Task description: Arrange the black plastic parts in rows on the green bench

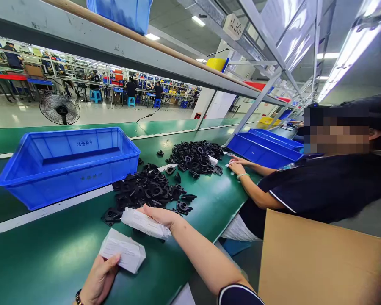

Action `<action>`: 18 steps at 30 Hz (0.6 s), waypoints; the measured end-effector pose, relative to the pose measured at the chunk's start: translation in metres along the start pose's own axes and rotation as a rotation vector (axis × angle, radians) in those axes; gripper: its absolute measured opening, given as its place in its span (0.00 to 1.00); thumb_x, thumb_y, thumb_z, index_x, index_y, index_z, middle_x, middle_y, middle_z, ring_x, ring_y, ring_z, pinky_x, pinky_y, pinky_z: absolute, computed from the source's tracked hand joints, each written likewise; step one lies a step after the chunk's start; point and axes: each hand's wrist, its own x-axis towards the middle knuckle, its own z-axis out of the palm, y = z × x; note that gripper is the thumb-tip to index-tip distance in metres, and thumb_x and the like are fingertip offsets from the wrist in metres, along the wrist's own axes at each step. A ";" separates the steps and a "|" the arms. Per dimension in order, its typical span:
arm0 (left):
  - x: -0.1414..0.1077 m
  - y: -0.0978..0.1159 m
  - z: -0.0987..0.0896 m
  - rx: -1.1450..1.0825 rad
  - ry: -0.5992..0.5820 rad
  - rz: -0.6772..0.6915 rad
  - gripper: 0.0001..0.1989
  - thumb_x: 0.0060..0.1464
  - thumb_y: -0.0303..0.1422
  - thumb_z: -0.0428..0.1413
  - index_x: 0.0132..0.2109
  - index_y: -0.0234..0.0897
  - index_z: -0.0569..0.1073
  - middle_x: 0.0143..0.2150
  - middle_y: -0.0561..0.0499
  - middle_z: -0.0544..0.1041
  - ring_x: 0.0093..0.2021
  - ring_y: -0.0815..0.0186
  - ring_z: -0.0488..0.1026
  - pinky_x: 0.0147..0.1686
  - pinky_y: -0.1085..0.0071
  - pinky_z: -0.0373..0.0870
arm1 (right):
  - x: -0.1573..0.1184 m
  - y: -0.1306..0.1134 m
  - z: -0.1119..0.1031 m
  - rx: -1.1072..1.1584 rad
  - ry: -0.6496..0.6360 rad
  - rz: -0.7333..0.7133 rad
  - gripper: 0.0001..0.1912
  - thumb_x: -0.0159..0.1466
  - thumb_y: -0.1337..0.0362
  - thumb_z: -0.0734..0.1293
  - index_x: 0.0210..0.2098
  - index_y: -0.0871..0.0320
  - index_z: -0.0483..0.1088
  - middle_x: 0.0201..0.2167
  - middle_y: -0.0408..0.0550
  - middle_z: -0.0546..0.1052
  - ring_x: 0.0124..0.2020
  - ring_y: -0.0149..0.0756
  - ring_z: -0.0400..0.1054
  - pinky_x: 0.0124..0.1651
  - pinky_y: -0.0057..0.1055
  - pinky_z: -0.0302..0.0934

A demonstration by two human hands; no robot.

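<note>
My left hand (102,273) grips a stack of white printed paper slips (123,250), with the thumb pressed on the top face. A second white bundle (144,223), wrapped in clear plastic, is held in my right hand (160,214), just above and beyond the first. Both are raised a little over the green table (51,258), close together but apart. Right behind them lies a heap of black plastic parts (149,188); a few loose ones sit at its near edge. My right fingers are partly hidden behind the bundle.
A blue bin (82,169) stands at the far left. Another heap of black parts (193,156) lies farther right, near a co-worker's hands (238,165). Blue bins (263,148) are behind it. A cardboard box (320,258) is at the right, and a shelf beam (114,46) crosses above.
</note>
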 end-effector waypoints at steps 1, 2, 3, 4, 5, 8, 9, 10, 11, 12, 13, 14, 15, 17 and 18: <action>0.000 0.000 0.001 -0.003 0.007 -0.006 0.34 0.43 0.32 0.64 0.59 0.38 0.64 0.51 0.42 0.73 0.55 0.48 0.64 0.56 0.57 0.62 | 0.003 0.002 0.001 0.008 -0.007 -0.003 0.37 0.59 0.37 0.53 0.47 0.64 0.69 0.34 0.48 0.72 0.29 0.27 0.62 0.31 0.23 0.56; -0.001 -0.001 0.001 -0.008 0.020 -0.012 0.34 0.43 0.32 0.64 0.58 0.39 0.64 0.50 0.43 0.73 0.55 0.47 0.65 0.56 0.57 0.62 | 0.006 0.004 0.002 0.021 -0.017 -0.004 0.37 0.59 0.38 0.53 0.47 0.63 0.68 0.34 0.48 0.72 0.29 0.27 0.63 0.31 0.23 0.56; 0.000 -0.001 0.001 -0.015 0.036 -0.015 0.34 0.42 0.32 0.65 0.58 0.39 0.65 0.50 0.43 0.74 0.55 0.47 0.65 0.56 0.57 0.63 | 0.009 0.005 0.004 0.038 -0.030 -0.004 0.37 0.60 0.38 0.52 0.47 0.63 0.68 0.34 0.48 0.72 0.29 0.28 0.63 0.32 0.23 0.56; 0.000 -0.001 0.002 -0.022 0.051 -0.017 0.35 0.41 0.32 0.65 0.58 0.40 0.65 0.50 0.43 0.74 0.55 0.47 0.65 0.56 0.56 0.63 | 0.011 0.007 0.005 0.056 -0.047 -0.005 0.37 0.60 0.38 0.51 0.48 0.62 0.68 0.34 0.48 0.72 0.29 0.28 0.64 0.33 0.24 0.57; 0.000 -0.001 0.002 -0.028 0.064 -0.016 0.34 0.41 0.32 0.65 0.57 0.40 0.65 0.50 0.43 0.74 0.55 0.47 0.65 0.56 0.56 0.63 | 0.013 0.009 0.006 0.075 -0.065 -0.006 0.37 0.60 0.38 0.51 0.48 0.62 0.67 0.35 0.49 0.72 0.29 0.29 0.65 0.34 0.25 0.58; 0.001 0.000 0.002 -0.043 0.075 -0.011 0.34 0.41 0.32 0.65 0.57 0.41 0.66 0.51 0.44 0.73 0.56 0.48 0.64 0.57 0.57 0.62 | 0.019 0.012 0.007 0.135 -0.114 -0.013 0.37 0.60 0.38 0.51 0.50 0.61 0.66 0.36 0.50 0.73 0.31 0.31 0.67 0.37 0.28 0.60; 0.002 0.000 0.002 -0.046 0.078 -0.010 0.34 0.41 0.32 0.65 0.57 0.41 0.66 0.51 0.44 0.73 0.56 0.48 0.64 0.57 0.57 0.62 | 0.021 0.013 0.007 0.153 -0.126 -0.012 0.36 0.60 0.38 0.51 0.50 0.61 0.66 0.36 0.50 0.73 0.30 0.32 0.68 0.37 0.28 0.60; 0.002 0.000 0.002 -0.049 0.083 -0.010 0.34 0.41 0.32 0.65 0.57 0.41 0.66 0.51 0.44 0.73 0.56 0.48 0.64 0.57 0.56 0.61 | 0.023 0.014 0.006 0.169 -0.133 -0.010 0.36 0.61 0.38 0.51 0.50 0.62 0.66 0.36 0.50 0.73 0.30 0.32 0.68 0.37 0.29 0.61; 0.002 0.000 0.002 -0.051 0.088 -0.011 0.34 0.41 0.32 0.65 0.57 0.41 0.66 0.51 0.44 0.73 0.56 0.48 0.64 0.57 0.56 0.61 | 0.024 0.015 0.005 0.184 -0.137 -0.005 0.36 0.61 0.39 0.50 0.49 0.62 0.66 0.36 0.50 0.73 0.30 0.32 0.68 0.38 0.29 0.61; 0.002 0.000 0.001 -0.053 0.094 -0.011 0.35 0.40 0.32 0.66 0.57 0.41 0.66 0.51 0.44 0.73 0.56 0.48 0.64 0.57 0.55 0.61 | 0.025 0.016 0.004 0.199 -0.139 0.002 0.35 0.62 0.39 0.50 0.49 0.62 0.66 0.36 0.50 0.73 0.31 0.32 0.68 0.38 0.29 0.61; 0.002 0.000 0.001 -0.053 0.099 -0.014 0.35 0.40 0.32 0.66 0.57 0.41 0.66 0.51 0.43 0.73 0.56 0.47 0.64 0.57 0.55 0.61 | 0.026 0.016 0.003 0.211 -0.138 0.009 0.35 0.62 0.39 0.50 0.48 0.62 0.66 0.37 0.50 0.73 0.32 0.32 0.68 0.39 0.29 0.61; 0.002 0.000 0.000 -0.053 0.102 -0.016 0.35 0.40 0.32 0.66 0.57 0.41 0.66 0.51 0.43 0.73 0.56 0.47 0.64 0.57 0.54 0.61 | 0.026 0.017 0.001 0.220 -0.135 0.016 0.34 0.62 0.40 0.50 0.48 0.62 0.66 0.37 0.50 0.73 0.33 0.32 0.69 0.39 0.29 0.61; 0.002 -0.001 -0.001 -0.054 0.103 -0.016 0.35 0.40 0.32 0.65 0.57 0.41 0.66 0.51 0.43 0.73 0.56 0.47 0.64 0.57 0.54 0.61 | 0.027 0.018 0.000 0.226 -0.130 0.024 0.34 0.62 0.40 0.50 0.48 0.62 0.66 0.37 0.50 0.73 0.34 0.33 0.69 0.39 0.29 0.61; 0.003 -0.001 -0.002 -0.055 0.104 -0.021 0.35 0.41 0.32 0.65 0.57 0.41 0.65 0.51 0.43 0.73 0.56 0.47 0.64 0.57 0.54 0.61 | 0.028 0.021 -0.003 0.228 -0.120 0.044 0.36 0.61 0.38 0.49 0.49 0.62 0.65 0.37 0.50 0.73 0.33 0.32 0.69 0.39 0.29 0.61; 0.003 -0.001 -0.003 -0.056 0.107 -0.022 0.35 0.41 0.32 0.65 0.57 0.41 0.65 0.51 0.43 0.73 0.56 0.47 0.64 0.57 0.55 0.61 | 0.028 0.022 -0.005 0.229 -0.119 0.052 0.37 0.61 0.38 0.48 0.49 0.61 0.65 0.36 0.50 0.73 0.32 0.32 0.69 0.39 0.28 0.61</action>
